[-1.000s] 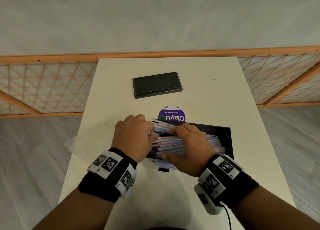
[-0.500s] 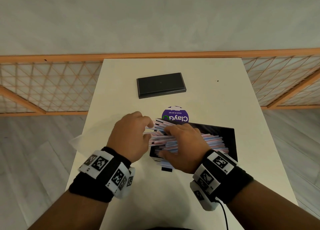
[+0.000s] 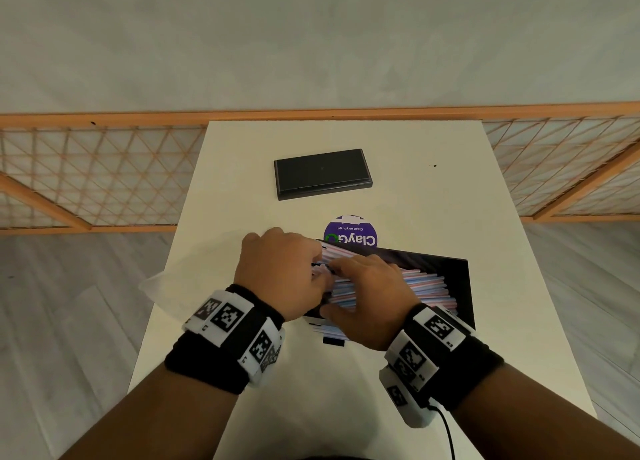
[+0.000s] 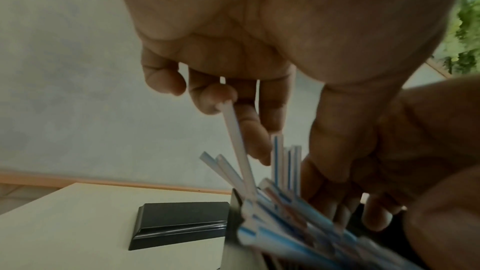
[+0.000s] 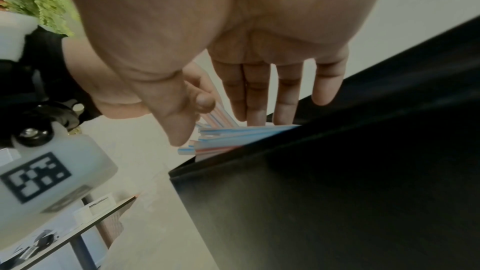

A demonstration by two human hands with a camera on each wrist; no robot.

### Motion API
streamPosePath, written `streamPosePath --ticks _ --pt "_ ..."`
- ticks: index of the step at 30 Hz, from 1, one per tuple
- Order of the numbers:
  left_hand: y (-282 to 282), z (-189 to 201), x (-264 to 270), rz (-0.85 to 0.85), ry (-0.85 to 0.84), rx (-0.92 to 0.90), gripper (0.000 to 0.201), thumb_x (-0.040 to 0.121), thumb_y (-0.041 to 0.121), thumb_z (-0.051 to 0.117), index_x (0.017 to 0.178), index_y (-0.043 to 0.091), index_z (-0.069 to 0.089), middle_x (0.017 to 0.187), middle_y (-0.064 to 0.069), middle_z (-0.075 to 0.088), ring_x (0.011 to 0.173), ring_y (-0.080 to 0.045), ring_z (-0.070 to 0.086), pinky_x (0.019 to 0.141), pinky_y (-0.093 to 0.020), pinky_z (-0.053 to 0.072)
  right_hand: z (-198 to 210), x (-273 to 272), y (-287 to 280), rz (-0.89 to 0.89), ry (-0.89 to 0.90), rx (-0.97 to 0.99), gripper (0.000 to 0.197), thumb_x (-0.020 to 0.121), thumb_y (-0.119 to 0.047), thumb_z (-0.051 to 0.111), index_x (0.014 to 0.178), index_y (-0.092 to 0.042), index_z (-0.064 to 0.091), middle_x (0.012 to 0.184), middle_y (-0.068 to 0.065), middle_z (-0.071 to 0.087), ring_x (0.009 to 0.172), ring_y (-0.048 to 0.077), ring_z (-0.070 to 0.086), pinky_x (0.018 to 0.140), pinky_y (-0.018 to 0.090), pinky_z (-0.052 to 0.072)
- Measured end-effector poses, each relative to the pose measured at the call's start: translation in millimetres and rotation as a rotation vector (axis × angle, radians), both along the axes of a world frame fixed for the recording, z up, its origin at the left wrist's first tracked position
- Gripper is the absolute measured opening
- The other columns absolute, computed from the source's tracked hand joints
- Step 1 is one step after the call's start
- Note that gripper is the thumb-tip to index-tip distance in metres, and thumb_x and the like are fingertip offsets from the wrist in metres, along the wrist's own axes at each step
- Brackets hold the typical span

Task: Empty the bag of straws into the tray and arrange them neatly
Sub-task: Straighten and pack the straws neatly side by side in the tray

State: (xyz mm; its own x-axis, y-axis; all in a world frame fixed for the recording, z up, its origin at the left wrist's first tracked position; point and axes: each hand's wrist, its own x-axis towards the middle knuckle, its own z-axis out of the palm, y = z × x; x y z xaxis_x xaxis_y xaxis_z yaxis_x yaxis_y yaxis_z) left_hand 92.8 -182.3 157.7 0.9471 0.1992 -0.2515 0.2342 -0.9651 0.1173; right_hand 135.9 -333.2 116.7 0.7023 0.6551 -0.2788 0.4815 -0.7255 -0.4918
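Observation:
A black tray [image 3: 462, 286] lies on the white table, and a pile of blue- and red-striped straws [image 3: 424, 285] lies across it. The straws' left ends stick out over the tray's left rim. My left hand [image 3: 277, 272] curls over those ends; several straws [image 4: 284, 163] stand between its thumb and fingers, and one straw tip touches a fingertip [image 4: 215, 98]. My right hand [image 3: 367, 295] lies flat on the pile, with straight fingers [image 5: 257, 100] pressing the straws [image 5: 233, 134] and the thumb at the near side. The empty clear bag [image 3: 180, 279] lies left of the hands.
A second black tray-like piece [image 3: 322, 174] sits upside down at the table's far middle. A round purple sticker [image 3: 349, 233] shows just behind the tray. A wooden lattice rail [image 3: 104, 169] runs behind the table. The table edges are close on both sides.
Both hands stay on the straw pile. The left hand has shifted a little over the straws' left ends, and some of those ends now fan upward.

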Motion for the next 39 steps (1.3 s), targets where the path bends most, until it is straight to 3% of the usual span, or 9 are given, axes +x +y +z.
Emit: streamPosePath --ticks 7,13,17,22,26,29,32,35,39 --pt "-13.2 6.9 8.4 -0.099 0.015 0.141 0.027 0.104 0.044 0.045 0.109 0.035 0.070 0.098 0.010 0.068 0.093 -0.016 0.033 0.090 -0.044 0.024 1.1 2.9 -2.2 0.004 0.017 0.049 0.040 0.079 -0.050 0.062 0.115 -0.034 0.056 0.111 -0.010 0.063 0.107 0.019 0.053 0.099 0.040 0.040" --pt "-16.7 16.4 8.1 -0.086 -0.038 0.153 0.017 0.100 0.037 0.051 0.087 0.029 0.060 0.094 0.012 0.067 0.108 -0.016 0.046 0.102 -0.050 0.015 1.1 8.1 -9.5 -0.012 0.015 0.119 0.046 0.071 -0.055 0.052 0.111 -0.033 0.059 0.105 -0.010 0.063 0.100 0.019 0.055 0.094 0.045 0.044" --pt "-16.9 41.5 5.8 -0.105 -0.158 0.153 0.025 0.102 0.042 0.047 0.097 0.030 0.068 0.095 0.013 0.068 0.108 -0.014 0.048 0.101 -0.047 0.012 6.0 15.4 -14.6 -0.040 0.010 0.213 0.049 0.070 -0.062 0.051 0.112 -0.037 0.057 0.105 -0.016 0.064 0.100 0.014 0.058 0.092 0.045 0.047" --pt "-22.4 81.7 6.1 -0.183 -0.555 -0.051 0.020 0.087 0.039 0.058 0.075 0.029 0.072 0.069 0.013 0.063 0.083 -0.020 0.059 0.089 -0.048 0.028 29.3 21.7 -7.7 -0.062 -0.006 0.428 0.049 0.070 -0.062 0.045 0.095 -0.023 0.061 0.090 -0.007 0.068 0.084 0.016 0.063 0.077 0.040 0.053" --pt "-17.0 94.3 8.4 -0.167 -0.737 -0.463 0.015 0.084 0.033 0.066 0.075 0.023 0.073 0.063 0.010 0.059 0.066 -0.010 0.054 0.074 -0.041 0.048 43.1 30.2 -8.1 -0.132 -0.052 0.596 0.046 0.081 -0.058 0.037 0.073 -0.016 0.055 0.062 0.001 0.058 0.060 0.020 0.055 0.056 0.033 0.045" --pt "-13.8 87.8 12.5 -0.050 -0.920 -0.686 0.024 0.088 0.033 0.068 0.077 0.012 0.071 0.068 -0.001 0.059 0.066 -0.013 0.053 0.065 -0.021 0.042 47.0 36.5 -15.6 -0.125 -0.104 0.550 0.044 0.090 -0.057 0.040 0.065 -0.021 0.044 0.053 -0.003 0.044 0.051 0.017 0.042 0.052 0.030 0.031" --pt "-22.5 65.0 19.4 -0.001 -0.830 -0.844 0.041 0.096 0.043 0.050 0.085 0.007 0.067 0.082 -0.008 0.061 0.079 -0.020 0.056 0.075 -0.033 0.045 48.6 29.1 -15.1 -0.055 -0.133 0.498 0.044 0.089 -0.056 0.039 0.057 -0.026 0.037 0.049 -0.005 0.038 0.047 0.016 0.036 0.048 0.028 0.026" --pt "-30.4 34.4 18.8 -0.142 -0.602 -0.649 0.051 0.100 0.050 0.031 0.084 0.011 0.061 0.087 -0.003 0.062 0.087 -0.021 0.056 0.082 -0.042 0.045 39.8 21.6 -10.6 0.007 -0.107 0.413 0.038 0.080 -0.051 0.031 0.053 -0.025 0.040 0.047 -0.007 0.040 0.045 0.014 0.036 0.047 0.028 0.025" --pt "5.1 10.2 13.5 0.006 -0.790 -0.584 0.033 0.099 0.050 0.035 0.090 0.025 0.055 0.090 0.010 0.058 0.091 -0.014 0.053 0.085 -0.032 0.041 12.0 25.9 -28.0 0.032 0.017 0.049 0.050 0.067 -0.078 0.053 0.086 -0.032 0.052 0.083 -0.013 0.057 0.076 0.010 0.055 0.068 0.029 0.044"
